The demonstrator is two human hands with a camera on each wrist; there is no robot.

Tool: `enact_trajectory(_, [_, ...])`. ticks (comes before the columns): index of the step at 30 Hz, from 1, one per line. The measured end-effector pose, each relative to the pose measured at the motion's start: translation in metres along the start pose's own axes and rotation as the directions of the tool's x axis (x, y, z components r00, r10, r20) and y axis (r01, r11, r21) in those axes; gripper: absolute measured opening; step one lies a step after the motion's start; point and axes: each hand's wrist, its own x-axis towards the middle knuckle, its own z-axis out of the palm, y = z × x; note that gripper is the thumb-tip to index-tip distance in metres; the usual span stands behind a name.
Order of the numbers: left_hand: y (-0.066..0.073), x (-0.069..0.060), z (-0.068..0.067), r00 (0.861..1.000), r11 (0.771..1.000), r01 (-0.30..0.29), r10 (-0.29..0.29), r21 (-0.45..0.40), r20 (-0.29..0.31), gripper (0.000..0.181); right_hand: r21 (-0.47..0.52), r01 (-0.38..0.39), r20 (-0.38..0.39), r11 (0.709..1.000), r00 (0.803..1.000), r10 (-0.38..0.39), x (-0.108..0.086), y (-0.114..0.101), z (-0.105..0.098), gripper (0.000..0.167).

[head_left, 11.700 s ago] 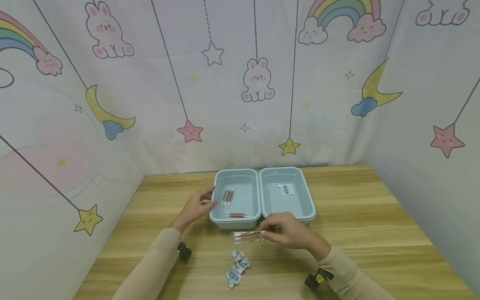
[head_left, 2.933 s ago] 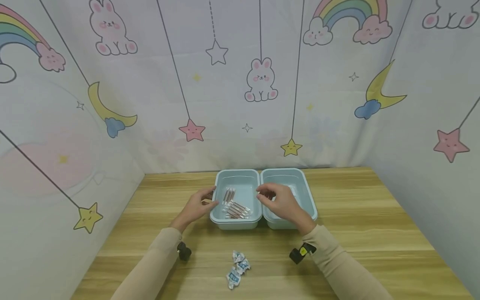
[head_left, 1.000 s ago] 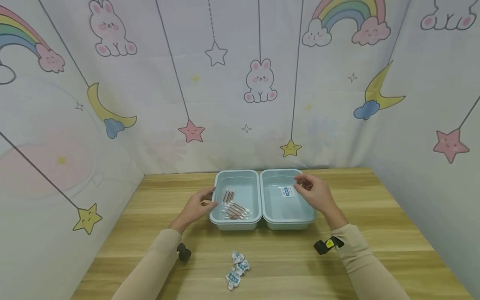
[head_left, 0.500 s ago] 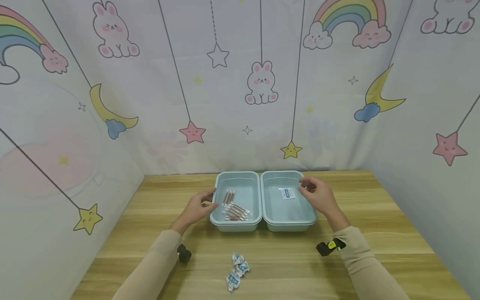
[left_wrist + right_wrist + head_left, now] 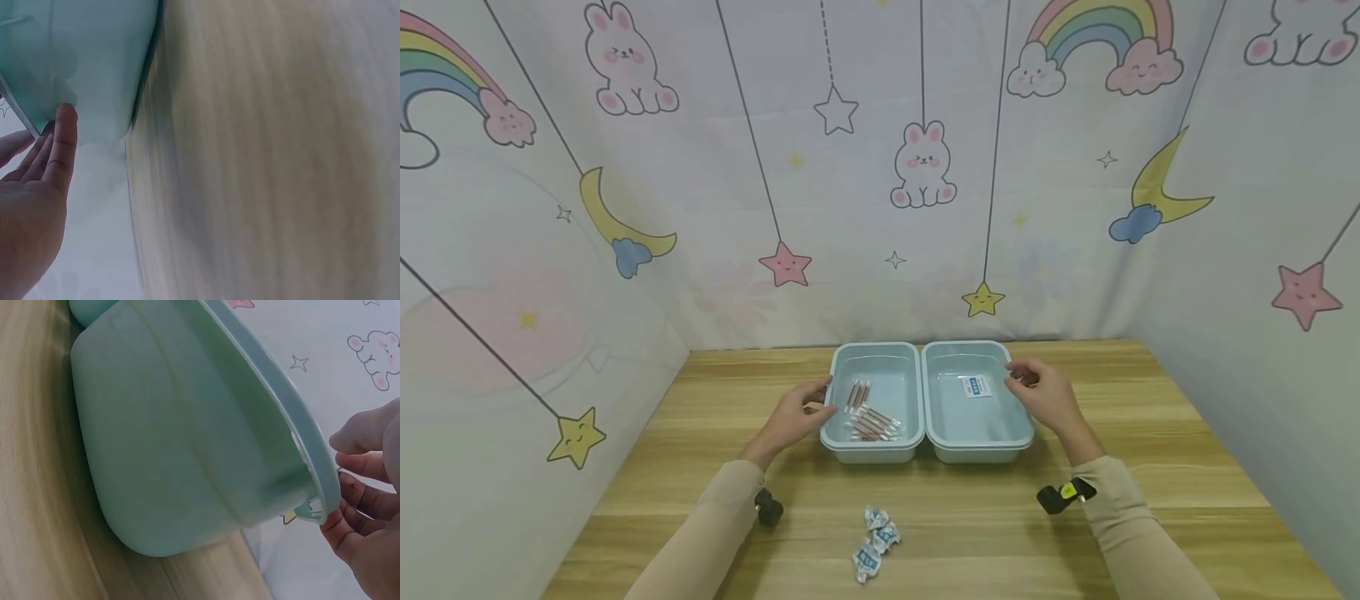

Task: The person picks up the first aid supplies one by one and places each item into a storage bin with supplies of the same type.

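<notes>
Two pale blue basins stand side by side, the left basin (image 5: 876,455) and the right basin (image 5: 977,455). My left hand (image 5: 790,419) holds the left basin's outer rim; in the left wrist view its straight fingers (image 5: 64,144) lie under the rim against the wall. My right hand (image 5: 1047,396) is at the right basin's outer rim, fingers loosely curled, and the right wrist view shows lower fingers (image 5: 337,528) touching the rim (image 5: 328,478). In the left basin lie clear packs of brown-and-white sticks (image 5: 874,423). A flat white-and-blue packet (image 5: 977,386) lies in the right basin.
Several crumpled white-and-blue packets (image 5: 867,560) lie on the wooden table (image 5: 970,542) in front of the basins. A curtain (image 5: 850,308) printed with rabbits, stars and moons hangs behind, with side panels left and right.
Over the last second my right hand has shifted slightly right, from above the right basin to its outer rim. Earlier it carried a stick pack, which now lies in the left basin.
</notes>
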Motion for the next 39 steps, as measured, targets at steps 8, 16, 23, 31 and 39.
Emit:
enact_trajectory(8, [-0.024, 0.006, 0.006, 0.999, 1.000, 0.004, -0.005, -0.010, -0.036, 0.058, 0.018, -0.025, -0.017, 1.000, 1.000, 0.025, -0.001, 0.010, -0.003, 0.025])
enact_trajectory(16, [-0.022, 0.007, 0.006, 0.999, 0.999, 0.021, -0.022, -0.028, -0.036, 0.059, 0.033, -0.094, 0.019, 0.995, 0.995, 0.094, -0.003, 0.016, -0.004, 0.028])
enact_trajectory(23, [-0.021, 0.006, 0.005, 0.999, 0.999, 0.019, -0.020, -0.040, -0.040, 0.059, 0.044, -0.131, 0.048, 0.990, 0.990, 0.129, -0.004, 0.017, -0.005, 0.031])
enact_trajectory(31, [0.001, 0.000, 0.002, 0.999, 0.999, 0.026, -0.027, -0.039, -0.022, 0.058, 0.106, -0.172, 0.121, 0.979, 0.980, 0.159, -0.005, 0.017, -0.007, 0.035])
enact_trajectory(39, [0.020, -0.007, -0.002, 1.000, 0.998, 0.018, -0.018, -0.058, -0.005, 0.059, 0.139, -0.206, 0.143, 0.969, 0.972, 0.186, -0.005, 0.019, -0.008, 0.036])
